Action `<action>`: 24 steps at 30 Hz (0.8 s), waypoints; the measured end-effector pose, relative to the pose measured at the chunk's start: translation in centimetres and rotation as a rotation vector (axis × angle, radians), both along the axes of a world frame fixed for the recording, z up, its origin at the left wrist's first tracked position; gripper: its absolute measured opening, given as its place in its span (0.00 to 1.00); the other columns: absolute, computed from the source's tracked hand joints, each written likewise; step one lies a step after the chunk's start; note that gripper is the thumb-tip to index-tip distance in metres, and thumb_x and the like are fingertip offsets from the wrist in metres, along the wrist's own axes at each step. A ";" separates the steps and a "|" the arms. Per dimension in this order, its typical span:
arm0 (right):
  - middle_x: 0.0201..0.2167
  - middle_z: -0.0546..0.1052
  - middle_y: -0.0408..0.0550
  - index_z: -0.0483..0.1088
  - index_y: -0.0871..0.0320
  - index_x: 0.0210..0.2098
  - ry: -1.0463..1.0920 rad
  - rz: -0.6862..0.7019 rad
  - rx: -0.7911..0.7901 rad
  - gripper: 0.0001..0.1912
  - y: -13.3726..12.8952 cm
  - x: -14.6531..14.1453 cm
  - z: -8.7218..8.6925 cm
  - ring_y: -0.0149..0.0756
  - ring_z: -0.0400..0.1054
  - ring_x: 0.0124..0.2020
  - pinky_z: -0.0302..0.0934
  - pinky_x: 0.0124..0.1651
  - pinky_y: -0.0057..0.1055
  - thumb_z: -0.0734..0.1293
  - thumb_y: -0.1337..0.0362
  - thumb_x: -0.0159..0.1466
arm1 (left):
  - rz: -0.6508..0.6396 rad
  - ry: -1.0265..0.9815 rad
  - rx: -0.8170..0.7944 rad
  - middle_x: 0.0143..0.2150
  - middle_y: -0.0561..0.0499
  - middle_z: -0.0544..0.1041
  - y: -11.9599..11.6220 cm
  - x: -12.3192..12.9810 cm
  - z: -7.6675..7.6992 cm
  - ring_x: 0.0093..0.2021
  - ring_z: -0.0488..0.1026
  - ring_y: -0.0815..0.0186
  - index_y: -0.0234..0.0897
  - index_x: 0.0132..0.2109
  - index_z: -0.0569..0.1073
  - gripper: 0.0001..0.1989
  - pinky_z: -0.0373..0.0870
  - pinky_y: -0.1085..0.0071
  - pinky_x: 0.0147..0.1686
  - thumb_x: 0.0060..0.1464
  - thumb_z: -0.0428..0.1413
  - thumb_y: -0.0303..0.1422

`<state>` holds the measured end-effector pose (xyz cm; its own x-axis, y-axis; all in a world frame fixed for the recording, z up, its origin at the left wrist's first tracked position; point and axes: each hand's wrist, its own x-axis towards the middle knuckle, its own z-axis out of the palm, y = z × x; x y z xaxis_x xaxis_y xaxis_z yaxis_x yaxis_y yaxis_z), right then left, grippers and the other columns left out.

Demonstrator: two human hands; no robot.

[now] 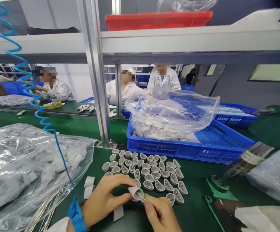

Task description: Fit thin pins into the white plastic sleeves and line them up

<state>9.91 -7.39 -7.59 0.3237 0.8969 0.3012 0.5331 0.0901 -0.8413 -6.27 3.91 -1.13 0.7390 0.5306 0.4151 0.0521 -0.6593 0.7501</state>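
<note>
Between the thumb and fingers of my left hand (111, 193) is a small grey plastic shell (135, 192), its hollow end turned toward my right hand. My right hand (161, 211) pinches a thin, pale, pin-like piece (141, 197) whose tip reaches into the shell's opening; its far end is hidden by my fingers. Just beyond both hands, many similar grey shells (155, 175) stand in rough rows with their hollow sides up. A few more shells (89, 187) lie beside my left wrist, and another (118, 213) rests below my left hand.
Left, a large clear plastic bag (65, 151) of parts lies near thin metal rods (44, 209). A blue crate (164, 149) holds another bag. A green hand press (227, 187) stands right. A blue coiled cord (43, 119) runs to my wristband. Co-workers (164, 79) sit opposite.
</note>
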 end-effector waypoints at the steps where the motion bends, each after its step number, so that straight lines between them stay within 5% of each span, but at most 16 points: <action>1: 0.17 0.64 0.43 0.59 0.58 0.20 -0.047 0.047 -0.016 0.29 -0.1 0.3 0.1 0.33 0.60 0.24 0.52 0.30 0.25 0.52 0.48 0.73 | -0.006 -0.008 -0.005 0.45 0.52 0.83 -0.2 0.0 -0.1 0.46 0.80 0.64 0.42 0.47 0.78 0.11 0.74 0.71 0.49 0.57 0.61 0.26; 7: 0.13 0.57 0.39 0.51 0.58 0.19 -0.291 0.169 0.059 0.21 0.0 0.9 1.9 0.26 0.53 0.16 0.46 0.21 0.24 0.53 0.65 0.69 | -0.068 -0.069 0.037 0.47 0.52 0.82 -0.4 -0.3 0.1 0.47 0.79 0.68 0.39 0.48 0.77 0.14 0.73 0.75 0.51 0.57 0.61 0.22; 12: 0.13 0.56 0.38 0.50 0.58 0.19 -0.323 0.120 0.122 0.21 0.0 0.5 2.7 0.25 0.54 0.15 0.46 0.20 0.23 0.53 0.66 0.69 | -0.069 -0.071 0.071 0.47 0.51 0.82 -0.1 -0.4 -0.1 0.49 0.79 0.68 0.38 0.49 0.77 0.14 0.73 0.75 0.52 0.57 0.62 0.22; 24: 0.14 0.51 0.38 0.48 0.58 0.19 -0.197 0.200 -0.065 0.21 0.1 0.5 3.0 0.26 0.47 0.17 0.41 0.21 0.27 0.51 0.61 0.69 | -0.071 -0.091 0.108 0.46 0.47 0.83 0.0 -0.4 -0.1 0.47 0.80 0.66 0.35 0.47 0.78 0.11 0.75 0.75 0.49 0.56 0.63 0.22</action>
